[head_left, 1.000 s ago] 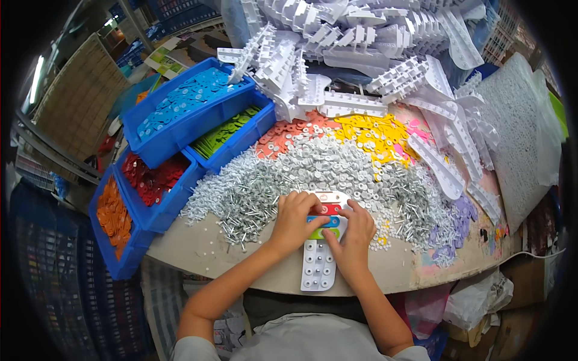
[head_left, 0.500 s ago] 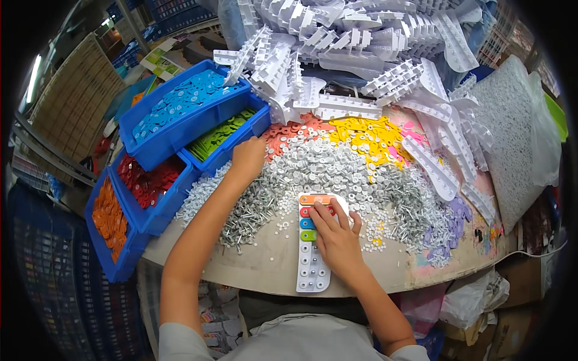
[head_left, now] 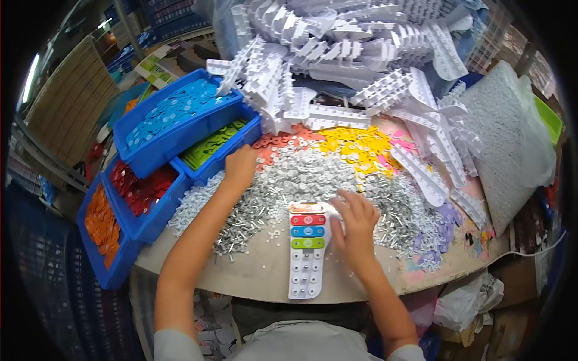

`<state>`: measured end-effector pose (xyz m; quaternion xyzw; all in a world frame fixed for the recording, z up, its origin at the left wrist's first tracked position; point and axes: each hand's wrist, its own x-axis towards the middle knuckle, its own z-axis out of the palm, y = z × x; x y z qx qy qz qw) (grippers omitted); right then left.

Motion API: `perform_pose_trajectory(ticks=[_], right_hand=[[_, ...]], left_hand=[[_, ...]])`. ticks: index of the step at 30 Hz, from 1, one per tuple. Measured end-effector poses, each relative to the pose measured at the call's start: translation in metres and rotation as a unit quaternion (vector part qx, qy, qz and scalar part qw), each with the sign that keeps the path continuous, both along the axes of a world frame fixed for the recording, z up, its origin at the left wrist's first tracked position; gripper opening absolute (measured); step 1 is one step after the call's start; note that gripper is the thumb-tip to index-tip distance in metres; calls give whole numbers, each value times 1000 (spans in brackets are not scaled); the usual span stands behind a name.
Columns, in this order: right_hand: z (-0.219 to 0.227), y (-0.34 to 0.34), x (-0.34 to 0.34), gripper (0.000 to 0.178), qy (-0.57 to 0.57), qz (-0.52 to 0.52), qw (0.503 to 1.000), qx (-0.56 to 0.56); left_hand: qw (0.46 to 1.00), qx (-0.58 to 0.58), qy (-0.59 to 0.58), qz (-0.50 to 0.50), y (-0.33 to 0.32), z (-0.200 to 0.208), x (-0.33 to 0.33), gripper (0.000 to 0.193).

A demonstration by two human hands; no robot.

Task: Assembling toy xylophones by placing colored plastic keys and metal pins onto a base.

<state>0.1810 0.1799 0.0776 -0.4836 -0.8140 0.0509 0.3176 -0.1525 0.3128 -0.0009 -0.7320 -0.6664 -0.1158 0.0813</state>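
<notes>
A white toy xylophone base (head_left: 307, 277) lies upright before me at the table's front edge. Across its upper part sit an orange bar (head_left: 307, 208), a red bar (head_left: 307, 220), a blue bar (head_left: 307, 231) and a green bar (head_left: 307, 243); bare pegs with white rings show below. Just right of the base, my right hand (head_left: 357, 225) hovers open, fingers apart, holding nothing. My left hand (head_left: 241, 168) is curled closed at the edge of the salmon pieces (head_left: 283, 139), beside the blue bins. Its fingertips are hidden, so what it holds cannot be made out.
Blue bins (head_left: 139, 229) at left hold blue, green, red and orange bars. Loose screws (head_left: 235, 222), white washers (head_left: 307, 171), yellow bars (head_left: 349, 144) and purple bars (head_left: 442, 231) spread over the table. White bases (head_left: 361, 36) pile up behind. A filled plastic bag (head_left: 509, 144) stands right.
My right hand has come off the bars and moved right, leaving the base uncovered. My left hand stays closed near the salmon pieces. The whole view has shifted slightly.
</notes>
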Motion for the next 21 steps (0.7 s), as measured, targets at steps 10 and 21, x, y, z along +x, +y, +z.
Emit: perform_pose_trajectory(ticks=[10, 21], right_hand=[[-33, 237, 29, 20, -120, -77, 989, 25], [-58, 256, 14, 14, -279, -24, 956, 83]], left_hand=[[999, 8, -23, 46, 6, 4, 7, 7], [991, -18, -103, 86, -6, 10, 13, 17]])
